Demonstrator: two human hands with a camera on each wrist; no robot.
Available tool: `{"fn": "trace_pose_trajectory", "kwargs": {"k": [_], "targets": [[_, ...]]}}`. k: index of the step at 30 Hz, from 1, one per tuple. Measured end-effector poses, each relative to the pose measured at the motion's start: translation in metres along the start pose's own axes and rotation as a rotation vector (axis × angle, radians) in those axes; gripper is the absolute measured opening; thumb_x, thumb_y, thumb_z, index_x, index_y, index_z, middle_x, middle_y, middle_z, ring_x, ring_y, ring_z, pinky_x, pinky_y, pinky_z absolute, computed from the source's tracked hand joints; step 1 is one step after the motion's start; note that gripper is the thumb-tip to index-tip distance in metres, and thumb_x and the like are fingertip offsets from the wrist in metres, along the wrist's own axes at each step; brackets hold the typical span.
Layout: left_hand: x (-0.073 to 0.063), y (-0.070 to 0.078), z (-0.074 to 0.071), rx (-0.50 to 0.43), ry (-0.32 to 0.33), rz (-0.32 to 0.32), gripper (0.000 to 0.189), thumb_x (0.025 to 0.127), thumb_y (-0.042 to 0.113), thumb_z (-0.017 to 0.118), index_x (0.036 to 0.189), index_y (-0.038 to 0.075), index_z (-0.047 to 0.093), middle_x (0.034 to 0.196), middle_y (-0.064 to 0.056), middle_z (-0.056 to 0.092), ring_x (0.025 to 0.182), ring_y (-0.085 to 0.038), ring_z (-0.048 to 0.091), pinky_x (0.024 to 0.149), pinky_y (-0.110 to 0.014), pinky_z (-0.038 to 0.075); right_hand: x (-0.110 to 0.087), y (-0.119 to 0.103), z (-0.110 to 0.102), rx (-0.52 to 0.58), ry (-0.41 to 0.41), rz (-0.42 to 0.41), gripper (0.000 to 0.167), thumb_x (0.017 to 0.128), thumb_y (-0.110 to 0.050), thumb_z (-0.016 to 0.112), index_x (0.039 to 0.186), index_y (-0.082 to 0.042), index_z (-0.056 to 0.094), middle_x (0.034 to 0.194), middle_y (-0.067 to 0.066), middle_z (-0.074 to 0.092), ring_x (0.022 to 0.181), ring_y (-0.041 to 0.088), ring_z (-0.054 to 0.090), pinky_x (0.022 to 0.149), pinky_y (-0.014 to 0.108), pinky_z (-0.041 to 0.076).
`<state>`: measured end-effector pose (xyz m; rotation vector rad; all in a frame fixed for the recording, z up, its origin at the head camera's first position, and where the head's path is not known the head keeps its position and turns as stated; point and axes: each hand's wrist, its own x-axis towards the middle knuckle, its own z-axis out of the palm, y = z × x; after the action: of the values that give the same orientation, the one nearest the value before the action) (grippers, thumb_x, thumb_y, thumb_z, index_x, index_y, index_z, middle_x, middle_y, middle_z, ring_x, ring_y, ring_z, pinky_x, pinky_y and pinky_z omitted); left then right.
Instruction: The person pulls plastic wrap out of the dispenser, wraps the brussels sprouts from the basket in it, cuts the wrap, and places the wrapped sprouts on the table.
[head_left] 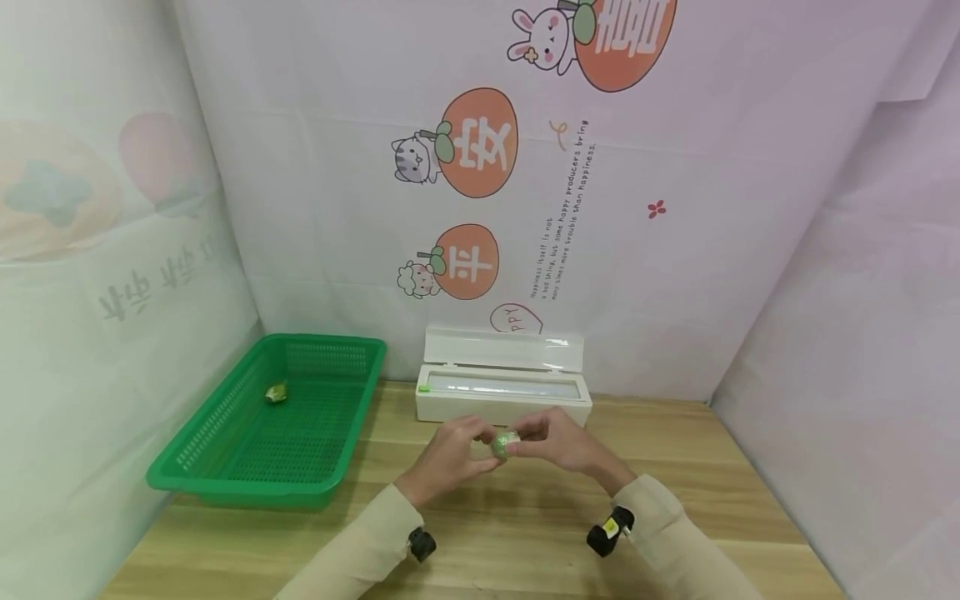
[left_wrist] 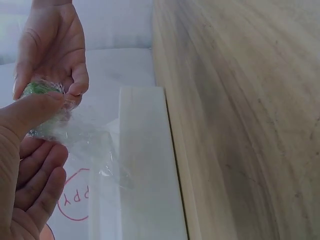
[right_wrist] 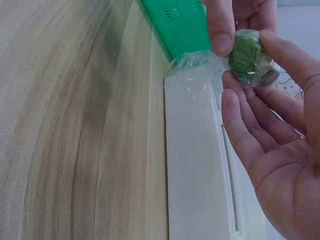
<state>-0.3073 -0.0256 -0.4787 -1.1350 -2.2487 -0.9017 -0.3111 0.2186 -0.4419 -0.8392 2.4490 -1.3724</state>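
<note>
Between my two hands is a small round green leafy vegetable (right_wrist: 246,59) wrapped in clear cling film. My left hand (head_left: 448,457) pinches it from the left, its thumb lying over the wrap in the left wrist view. From the other side my right hand (head_left: 561,443) grips it between thumb and fingers, the other fingers spread below. A loose tail of cling film (left_wrist: 97,147) trails off the bundle toward a long white box. This cling film dispenser (head_left: 495,411) stands just behind the hands with its lid (head_left: 502,350) raised.
A green plastic basket (head_left: 345,454) stands at the left of the wooden table (head_left: 510,550), with one small wrapped green item (head_left: 276,392) inside. Printed white cloth (head_left: 637,308) hangs behind and along both sides.
</note>
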Motion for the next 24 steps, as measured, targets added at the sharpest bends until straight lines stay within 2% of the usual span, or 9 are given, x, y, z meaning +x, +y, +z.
{"fn": "trace_pose_trajectory", "kwargs": {"k": [4, 10, 13, 18, 24], "targets": [[0.003, 0.000, -0.002, 0.026, -0.002, 0.000, 0.026, 0.082, 0.019, 0.093, 0.099, 0.008, 0.076, 0.095, -0.002, 0.077, 0.086, -0.013, 0.072, 0.076, -0.031, 0.064, 0.000, -0.001, 0.001, 0.011, 0.006, -0.001, 0.027, 0.099, -0.024, 0.075, 0.122, -0.009, 0.076, 0.115, 0.010, 0.080, 0.101, 0.021, 0.077, 0.089, 0.028, 0.063], [0.007, 0.001, -0.006, 0.042, -0.026, 0.031, 0.025, 0.083, 0.019, 0.092, 0.100, 0.010, 0.076, 0.097, 0.000, 0.077, 0.089, -0.012, 0.072, 0.079, -0.025, 0.063, 0.001, -0.002, 0.000, -0.001, 0.009, -0.014, 0.026, 0.100, -0.024, 0.075, 0.122, -0.010, 0.076, 0.114, 0.009, 0.080, 0.104, 0.032, 0.077, 0.089, 0.029, 0.063], [0.009, 0.002, -0.008, 0.031, -0.041, 0.036, 0.022, 0.085, 0.019, 0.090, 0.101, 0.011, 0.077, 0.098, 0.001, 0.078, 0.090, -0.010, 0.072, 0.082, -0.020, 0.061, 0.001, 0.000, -0.003, 0.008, 0.008, -0.003, 0.029, 0.102, -0.027, 0.072, 0.125, -0.010, 0.075, 0.117, 0.009, 0.079, 0.107, 0.034, 0.076, 0.092, 0.034, 0.064], [0.013, 0.002, -0.012, -0.005, -0.033, 0.030, 0.020, 0.086, 0.018, 0.089, 0.100, 0.009, 0.078, 0.097, -0.001, 0.079, 0.088, -0.010, 0.072, 0.080, -0.020, 0.062, 0.000, 0.008, -0.008, 0.114, 0.026, 0.070, 0.044, 0.110, -0.034, 0.058, 0.133, 0.001, 0.067, 0.125, 0.018, 0.074, 0.113, 0.035, 0.074, 0.103, 0.050, 0.060], [0.018, 0.007, -0.017, -0.068, -0.001, 0.079, 0.024, 0.084, 0.016, 0.090, 0.102, 0.006, 0.077, 0.098, -0.004, 0.080, 0.087, -0.011, 0.073, 0.081, -0.021, 0.062, 0.000, 0.032, -0.009, 0.239, 0.070, 0.151, 0.056, 0.112, -0.040, 0.051, 0.137, 0.009, 0.060, 0.128, 0.022, 0.072, 0.115, 0.029, 0.074, 0.107, 0.045, 0.058]]}}
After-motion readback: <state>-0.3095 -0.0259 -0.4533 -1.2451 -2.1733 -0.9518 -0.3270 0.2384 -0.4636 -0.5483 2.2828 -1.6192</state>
